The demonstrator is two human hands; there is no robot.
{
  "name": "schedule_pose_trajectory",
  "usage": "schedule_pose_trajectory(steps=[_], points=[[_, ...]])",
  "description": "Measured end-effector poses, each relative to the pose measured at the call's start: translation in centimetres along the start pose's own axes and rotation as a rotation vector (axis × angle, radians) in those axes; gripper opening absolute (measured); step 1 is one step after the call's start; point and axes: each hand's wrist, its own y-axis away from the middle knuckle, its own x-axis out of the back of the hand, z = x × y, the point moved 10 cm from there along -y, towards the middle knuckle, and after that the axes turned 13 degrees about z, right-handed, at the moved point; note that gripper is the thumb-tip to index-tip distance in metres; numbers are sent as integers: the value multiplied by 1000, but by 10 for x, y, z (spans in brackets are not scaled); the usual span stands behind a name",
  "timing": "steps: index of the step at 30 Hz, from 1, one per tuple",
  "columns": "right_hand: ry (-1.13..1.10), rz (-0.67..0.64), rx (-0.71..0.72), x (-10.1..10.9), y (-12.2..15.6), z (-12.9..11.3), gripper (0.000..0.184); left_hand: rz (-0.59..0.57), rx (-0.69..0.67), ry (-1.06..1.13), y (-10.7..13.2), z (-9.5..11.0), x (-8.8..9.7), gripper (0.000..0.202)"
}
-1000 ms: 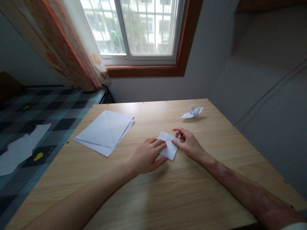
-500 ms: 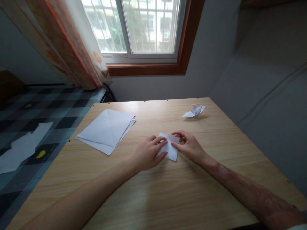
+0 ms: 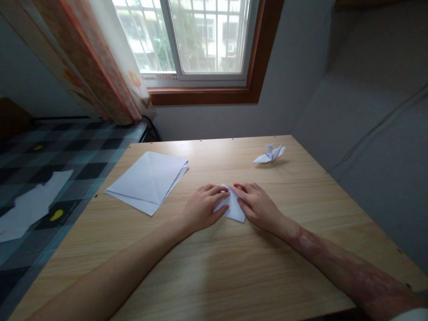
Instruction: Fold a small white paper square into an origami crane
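A small folded piece of white paper [image 3: 235, 213] lies on the wooden table in front of me, one corner pointing away. From the left, my left hand [image 3: 205, 207] holds it down, its curled fingers and thumb over the paper's left side. My right hand [image 3: 260, 204] presses along the right edge, fingers bent over the paper and thumb lower down. Both hands partly cover the sheet, so its exact folds are hidden. Farther back on the right stands a white origami crane [image 3: 270, 154], apart from both hands.
Larger folded white sheets [image 3: 147, 183] lie stacked on the left of the table [image 3: 214, 276]. Beyond the table's left edge, a bed with a checked cover [image 3: 83, 154] holds torn-looking white paper [image 3: 33, 207]. A window [image 3: 207, 40] and a curtain [image 3: 100, 67] are behind.
The right side of the small paper has been folded over toward the middle. My right hand has moved slightly left and now presses flatter on it; the left hand stays nearly in place.
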Motion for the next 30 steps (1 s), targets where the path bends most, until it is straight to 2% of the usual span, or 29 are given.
schedule_pose_trajectory(steps=[7, 16, 20, 26, 30], points=[[69, -120, 86, -14, 9, -6, 66, 10, 4, -55, 0, 2, 2, 36], [-27, -174, 99, -7, 9, -3, 69, 2, 46, -108, 0, -3, 3, 44], [-70, -144, 76, -2, 6, -2, 68, -3, 56, -97, 0, -4, 3, 47], [-85, -41, -33, 4, 2, 14, 48, -28, 46, -68, 2, -7, 0, 50], [-84, -34, -37, 3, 2, 18, 47, -34, 36, -66, 3, -8, -2, 50]])
